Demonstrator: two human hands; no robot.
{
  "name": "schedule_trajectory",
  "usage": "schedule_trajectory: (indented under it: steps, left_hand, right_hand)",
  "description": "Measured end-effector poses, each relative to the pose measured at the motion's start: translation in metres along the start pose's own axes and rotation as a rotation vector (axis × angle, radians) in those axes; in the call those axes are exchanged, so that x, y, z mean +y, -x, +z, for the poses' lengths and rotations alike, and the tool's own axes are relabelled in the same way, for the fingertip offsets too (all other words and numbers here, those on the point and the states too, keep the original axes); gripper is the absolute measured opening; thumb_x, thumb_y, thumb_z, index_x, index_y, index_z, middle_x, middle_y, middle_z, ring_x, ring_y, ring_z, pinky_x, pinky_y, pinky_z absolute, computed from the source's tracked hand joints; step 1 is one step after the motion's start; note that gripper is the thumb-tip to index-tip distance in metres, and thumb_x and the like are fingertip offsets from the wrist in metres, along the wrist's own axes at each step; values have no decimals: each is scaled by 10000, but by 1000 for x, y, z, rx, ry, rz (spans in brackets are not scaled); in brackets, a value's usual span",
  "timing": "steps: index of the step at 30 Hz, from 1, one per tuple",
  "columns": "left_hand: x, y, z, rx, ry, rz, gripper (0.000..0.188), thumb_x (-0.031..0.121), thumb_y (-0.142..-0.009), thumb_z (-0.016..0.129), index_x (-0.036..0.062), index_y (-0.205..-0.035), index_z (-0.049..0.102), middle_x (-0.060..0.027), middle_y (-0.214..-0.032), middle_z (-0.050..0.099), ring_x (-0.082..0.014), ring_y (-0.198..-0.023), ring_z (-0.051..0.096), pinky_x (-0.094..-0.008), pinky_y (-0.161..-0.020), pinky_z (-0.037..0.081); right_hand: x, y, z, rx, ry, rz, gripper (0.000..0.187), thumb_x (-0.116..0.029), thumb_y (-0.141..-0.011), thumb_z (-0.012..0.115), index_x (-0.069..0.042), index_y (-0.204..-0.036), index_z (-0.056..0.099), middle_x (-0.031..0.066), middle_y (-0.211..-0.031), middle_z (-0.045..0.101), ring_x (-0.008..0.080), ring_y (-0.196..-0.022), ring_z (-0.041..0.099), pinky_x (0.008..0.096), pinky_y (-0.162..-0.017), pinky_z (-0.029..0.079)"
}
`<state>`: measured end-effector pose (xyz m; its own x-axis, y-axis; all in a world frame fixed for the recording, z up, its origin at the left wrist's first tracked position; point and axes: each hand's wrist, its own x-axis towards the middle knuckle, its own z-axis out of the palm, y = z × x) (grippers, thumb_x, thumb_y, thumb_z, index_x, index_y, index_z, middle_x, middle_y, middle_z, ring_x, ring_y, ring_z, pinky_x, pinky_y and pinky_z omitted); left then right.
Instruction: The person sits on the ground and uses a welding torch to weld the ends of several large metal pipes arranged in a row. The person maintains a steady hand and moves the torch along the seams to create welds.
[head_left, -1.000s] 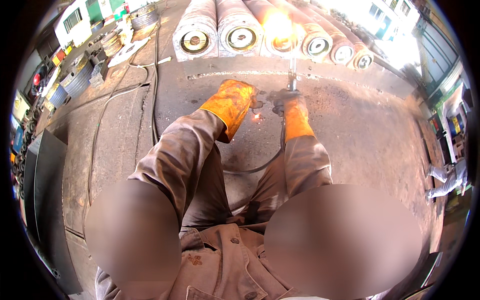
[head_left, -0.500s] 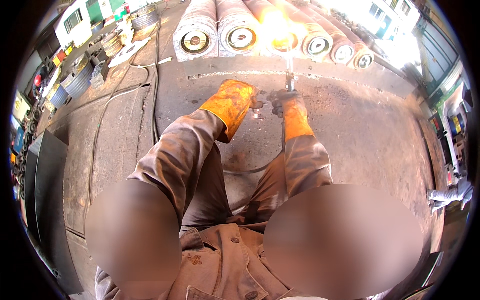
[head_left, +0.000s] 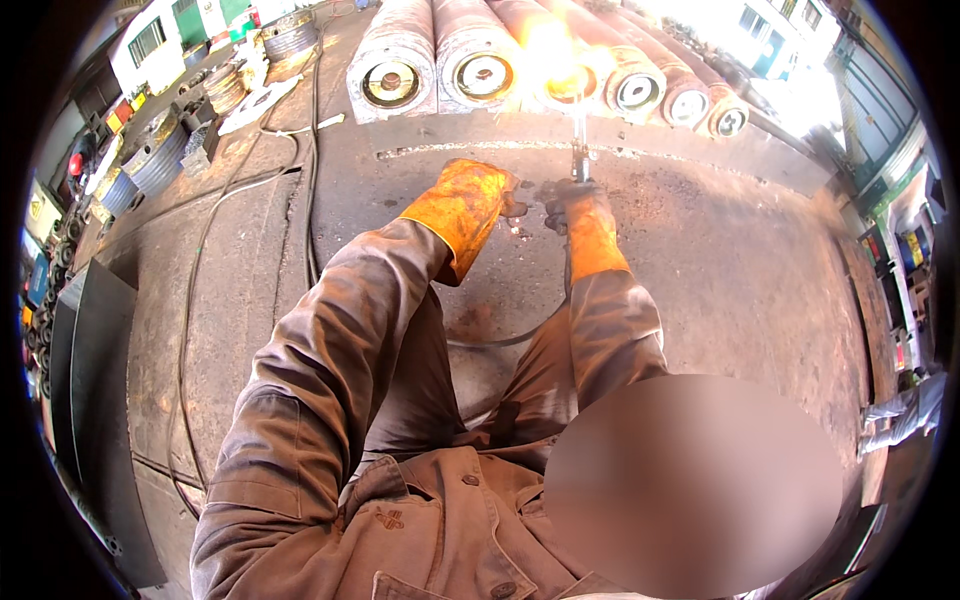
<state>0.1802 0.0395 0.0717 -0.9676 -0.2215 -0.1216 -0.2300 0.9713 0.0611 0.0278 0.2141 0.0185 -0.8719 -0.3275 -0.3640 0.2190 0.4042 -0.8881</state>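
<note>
Both hands wear orange gloves and reach forward over the concrete floor (head_left: 720,270). Right hand (head_left: 575,205) is curled tight around the handle of a torch (head_left: 579,150), which runs straight ahead from the fist to a bright flame at the end of a roller (head_left: 560,75). Left hand (head_left: 470,200) sits just beside the right, its fingers loosely bent and near the torch handle; whether it touches the handle I cannot tell. A few sparks show on the floor between the two gloves. A dark hose (head_left: 520,335) trails back from the right hand, between the brown sleeves.

Just past the hands a steel plate (head_left: 460,135) lies across the floor, and on its far side several grey rollers lie side by side, ends toward the person. The flame glare hides the end of the one being heated. Cables (head_left: 195,290) run along the floor to the left, toward stacked metal rings (head_left: 150,165) far off.
</note>
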Motion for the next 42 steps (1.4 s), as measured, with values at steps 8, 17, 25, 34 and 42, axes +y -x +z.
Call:
schedule_trajectory:
  steps: [8, 17, 25, 34, 42]
  left_hand:
    - [-5, -12, 8, -34, 47, -15, 720, 743, -1023, 734, 170, -1450, 829, -201, -1338, 870, -447, -1241, 824, -576, -1086, 638]
    - [2, -12, 5, -20, 36, 14, 606, 651, -1085, 711, 167, -1425, 837, -172, -1315, 876, -401, -1196, 835, -533, -1045, 645]
    - [-12, -20, 19, -12, 340, 4, 619, 655, -1079, 711, 172, -1448, 830, -193, -1336, 865, -406, -1221, 824, -548, -1056, 639]
    - [4, -8, 7, 1, 22, 6, 399, 472, -1180, 687, 199, -1410, 865, -70, -1368, 893, -319, -1171, 858, -472, -1019, 653]
    - [4, -6, -8, -104, 13, -71, 566, 644, -1048, 816, 207, -1400, 887, -104, -1365, 894, -357, -1211, 857, -503, -1042, 663]
  right_hand:
    - [0, -2, 0, -84, -116, 55, 200, -197, -1178, 629, -98, -1004, 635, 55, -712, 615, 219, -578, 605, 438, -516, 453]
    - [0, 0, -14, -109, -216, 94, 196, -181, -1177, 571, -85, -1010, 612, 75, -683, 596, 221, -506, 533, 457, -460, 408]
    - [-1, -5, -14, -109, -73, 42, 260, -243, -1182, 600, -51, -1033, 691, 98, -757, 715, 233, -553, 653, 455, -477, 470]
    - [-14, 16, -13, 59, 93, 18, 326, -281, -1179, 599, -49, -995, 734, 76, -661, 698, 217, -514, 684, 421, -480, 515]
    - [-33, 40, -7, 24, 133, 28, 318, -238, -1187, 548, -102, -912, 632, 73, -634, 635, 204, -486, 613, 404, -436, 440]
